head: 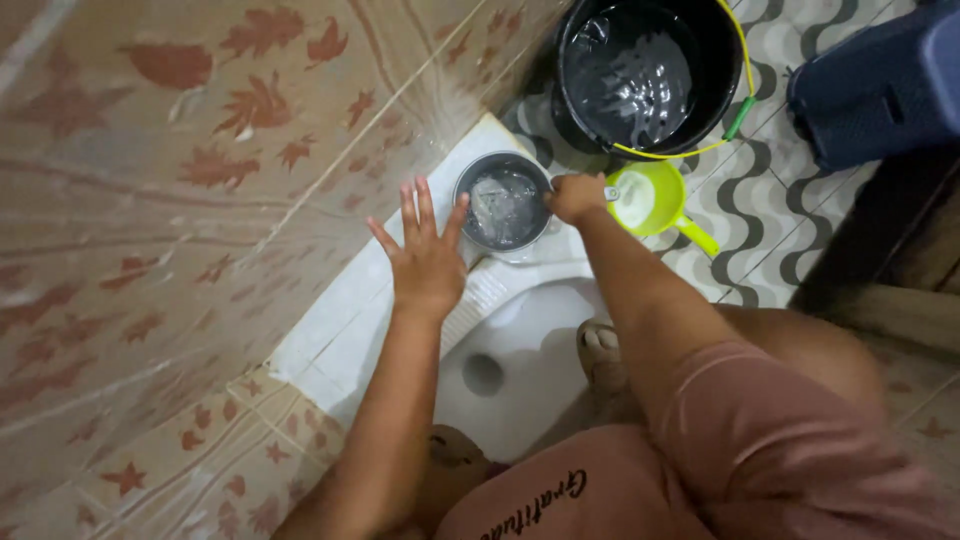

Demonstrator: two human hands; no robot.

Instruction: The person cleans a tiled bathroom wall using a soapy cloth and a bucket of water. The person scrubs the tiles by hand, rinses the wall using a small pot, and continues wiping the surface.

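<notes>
A round metal pot (503, 207) with water in it stands on the white rim of a squat toilet (520, 330). My right hand (577, 197) is closed on the pot's right edge, at its handle. My left hand (425, 255) is spread flat with fingers apart, its fingertips touching the pot's left side and its palm over the white rim. Nothing is held in the left hand.
A black bucket (645, 70) with water and a yellow-green wire handle stands just beyond the pot. A lime-green dipper (652, 203) lies right of my right hand. A dark blue plastic stool (880, 85) is at the far right. A leaf-patterned tiled wall (180, 180) fills the left.
</notes>
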